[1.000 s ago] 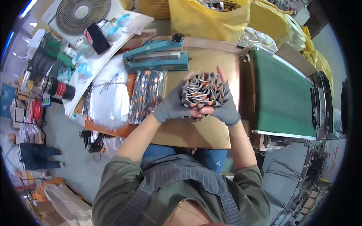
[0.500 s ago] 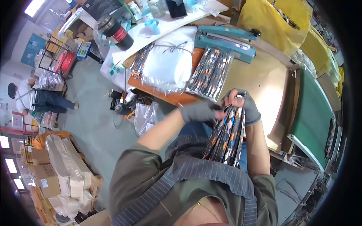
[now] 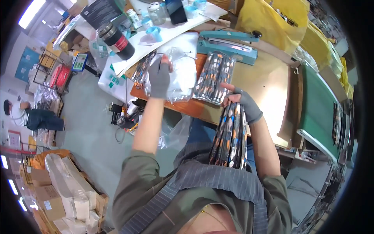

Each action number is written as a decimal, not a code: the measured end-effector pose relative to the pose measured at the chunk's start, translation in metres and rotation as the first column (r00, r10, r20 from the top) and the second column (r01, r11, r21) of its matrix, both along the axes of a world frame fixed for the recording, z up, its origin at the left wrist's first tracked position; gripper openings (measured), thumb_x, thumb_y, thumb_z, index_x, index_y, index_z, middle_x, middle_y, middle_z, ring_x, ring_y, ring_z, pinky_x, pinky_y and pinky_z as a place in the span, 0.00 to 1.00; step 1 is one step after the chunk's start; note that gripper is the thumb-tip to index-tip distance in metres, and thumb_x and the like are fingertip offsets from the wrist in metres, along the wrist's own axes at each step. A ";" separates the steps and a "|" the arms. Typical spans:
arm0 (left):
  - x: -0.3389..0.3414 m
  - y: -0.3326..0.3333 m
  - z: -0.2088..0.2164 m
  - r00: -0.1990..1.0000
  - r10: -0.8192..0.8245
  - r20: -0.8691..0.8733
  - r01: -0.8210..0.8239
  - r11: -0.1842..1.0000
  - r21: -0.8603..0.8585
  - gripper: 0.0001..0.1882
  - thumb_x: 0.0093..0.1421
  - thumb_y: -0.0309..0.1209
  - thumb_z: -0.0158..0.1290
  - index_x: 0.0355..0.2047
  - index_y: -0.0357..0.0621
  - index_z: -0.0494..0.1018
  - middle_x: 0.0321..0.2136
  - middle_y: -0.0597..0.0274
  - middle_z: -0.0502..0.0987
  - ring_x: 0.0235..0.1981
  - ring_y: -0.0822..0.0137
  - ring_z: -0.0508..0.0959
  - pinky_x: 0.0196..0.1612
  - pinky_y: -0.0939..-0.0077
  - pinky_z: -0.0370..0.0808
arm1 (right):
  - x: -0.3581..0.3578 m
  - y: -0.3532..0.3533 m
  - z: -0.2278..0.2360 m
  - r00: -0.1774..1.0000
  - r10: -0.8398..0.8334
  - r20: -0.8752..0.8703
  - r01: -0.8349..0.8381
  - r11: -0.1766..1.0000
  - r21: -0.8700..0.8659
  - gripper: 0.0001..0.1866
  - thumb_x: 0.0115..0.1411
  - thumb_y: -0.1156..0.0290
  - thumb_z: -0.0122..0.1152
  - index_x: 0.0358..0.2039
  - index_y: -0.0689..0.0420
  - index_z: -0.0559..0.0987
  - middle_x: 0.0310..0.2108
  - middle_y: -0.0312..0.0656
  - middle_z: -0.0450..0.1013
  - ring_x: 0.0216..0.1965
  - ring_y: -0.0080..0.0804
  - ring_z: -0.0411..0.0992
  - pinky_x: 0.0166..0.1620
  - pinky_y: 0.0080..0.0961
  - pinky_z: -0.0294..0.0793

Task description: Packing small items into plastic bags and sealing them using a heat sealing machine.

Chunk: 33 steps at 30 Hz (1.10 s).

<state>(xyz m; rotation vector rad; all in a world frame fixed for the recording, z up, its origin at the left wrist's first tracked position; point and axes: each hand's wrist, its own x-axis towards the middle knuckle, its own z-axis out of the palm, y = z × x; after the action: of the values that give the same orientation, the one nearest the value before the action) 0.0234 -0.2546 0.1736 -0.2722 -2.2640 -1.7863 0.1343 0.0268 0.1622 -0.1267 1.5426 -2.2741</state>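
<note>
Lengthwise toward the striped apron [image 3: 218,180], the patterned bundle [image 3: 231,134], perhaps slightly aslant.

Glossy, smooth plastic is seen in the bags [image 3: 183,75] left of the sealer [image 3: 226,48], matt cloth in the gloves [image 3: 159,82], glossy coating on the strips [image 3: 230,134].

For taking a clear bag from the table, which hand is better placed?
Probably the left hand: it is right at the clear bags, while the right hand is farther away, holding the bundle.
</note>
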 end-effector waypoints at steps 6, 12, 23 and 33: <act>0.105 0.117 -0.004 0.992 -0.080 -0.096 0.073 0.994 -0.079 0.19 0.63 0.41 0.48 0.24 0.38 0.74 0.18 0.65 0.74 0.20 0.71 0.72 0.27 0.75 0.68 | 0.002 -0.019 0.014 0.987 -0.156 0.026 0.154 0.987 0.052 0.16 0.48 0.67 0.57 0.35 0.64 0.75 0.27 0.41 0.72 0.30 0.26 0.71 0.36 0.20 0.70; 0.038 0.129 -0.003 0.961 -0.089 0.263 0.011 0.959 0.282 0.21 0.62 0.42 0.48 0.20 0.36 0.71 0.15 0.69 0.70 0.18 0.78 0.67 0.22 0.78 0.64 | 0.047 0.057 0.006 0.954 -0.299 0.015 0.297 0.936 -0.192 0.31 0.45 0.64 0.55 0.50 0.67 0.69 0.21 0.40 0.69 0.27 0.29 0.68 0.37 0.22 0.70; 0.142 0.150 -0.015 0.809 -0.544 -0.220 0.505 0.837 -0.213 0.16 0.58 0.38 0.52 0.19 0.41 0.68 0.15 0.53 0.67 0.18 0.60 0.70 0.24 0.70 0.65 | 0.069 0.030 0.006 0.898 -0.287 0.334 0.431 0.732 -0.528 0.29 0.60 0.58 0.54 0.59 0.57 0.62 0.35 0.36 0.70 0.40 0.27 0.71 0.45 0.25 0.73; 0.195 0.154 0.005 0.781 -0.625 -0.006 0.595 0.746 -0.300 0.15 0.53 0.33 0.58 0.17 0.42 0.66 0.13 0.57 0.63 0.14 0.59 0.66 0.20 0.67 0.63 | 0.142 0.061 -0.023 0.810 -0.231 -0.539 0.578 0.158 0.801 0.14 0.53 0.59 0.60 0.27 0.60 0.78 0.16 0.45 0.69 0.18 0.43 0.69 0.26 0.34 0.68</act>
<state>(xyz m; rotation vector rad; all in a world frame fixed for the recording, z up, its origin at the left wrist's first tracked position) 0.2189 -0.1003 0.1781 -1.2746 -2.5246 -1.6172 0.2762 0.0883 0.1394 0.3789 3.1873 -1.1223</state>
